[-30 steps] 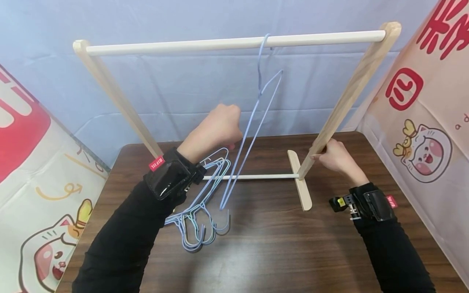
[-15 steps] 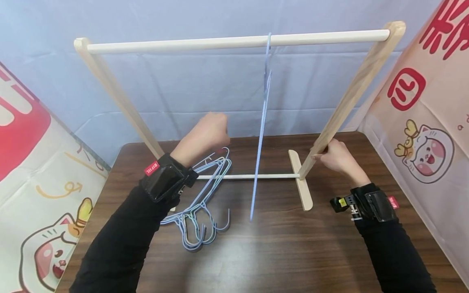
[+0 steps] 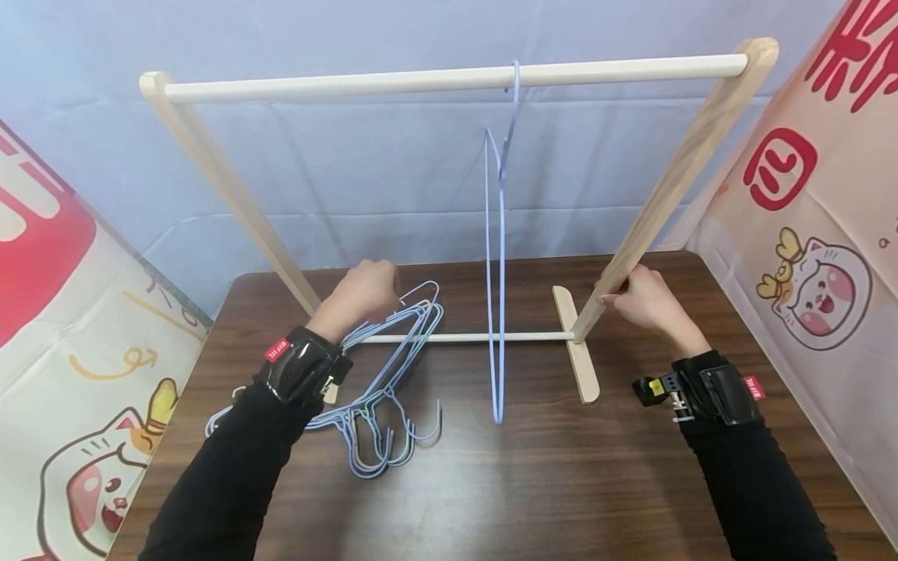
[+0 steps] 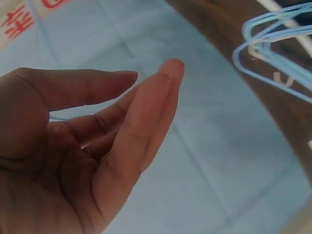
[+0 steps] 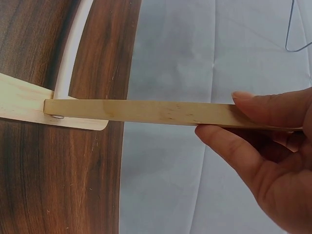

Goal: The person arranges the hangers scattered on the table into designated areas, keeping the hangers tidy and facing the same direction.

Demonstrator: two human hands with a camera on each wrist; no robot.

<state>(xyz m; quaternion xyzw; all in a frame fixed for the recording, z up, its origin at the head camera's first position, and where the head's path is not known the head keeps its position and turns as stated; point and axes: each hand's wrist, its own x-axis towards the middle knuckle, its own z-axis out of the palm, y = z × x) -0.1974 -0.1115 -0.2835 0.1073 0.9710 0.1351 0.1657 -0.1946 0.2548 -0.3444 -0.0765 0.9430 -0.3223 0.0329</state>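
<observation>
One blue wire hanger [image 3: 501,273] hangs by its hook from the rack's top bar [image 3: 393,81], right of the middle. A pile of blue hangers [image 3: 379,397] lies over the rack's low bar at the left. My left hand [image 3: 361,294] is just above the pile's far end; the left wrist view shows this hand [image 4: 97,131] holding nothing, fingers relaxed and thumb apart from them. My right hand [image 3: 645,300] grips the rack's right post [image 3: 666,179]; in the right wrist view, thumb and fingers of that hand [image 5: 263,141] pinch the wooden post [image 5: 161,112].
The rack's left post [image 3: 231,187] leans up behind my left hand. Its right foot [image 3: 582,358] rests on the brown table [image 3: 533,483]. A blue cloth [image 3: 393,171] hangs behind, with printed cloths [image 3: 814,257] at both sides.
My left hand has moved left and down, away from the hanging hanger, towards the pile. The hanging hanger has turned about its hook. My right hand keeps its grip on the post.
</observation>
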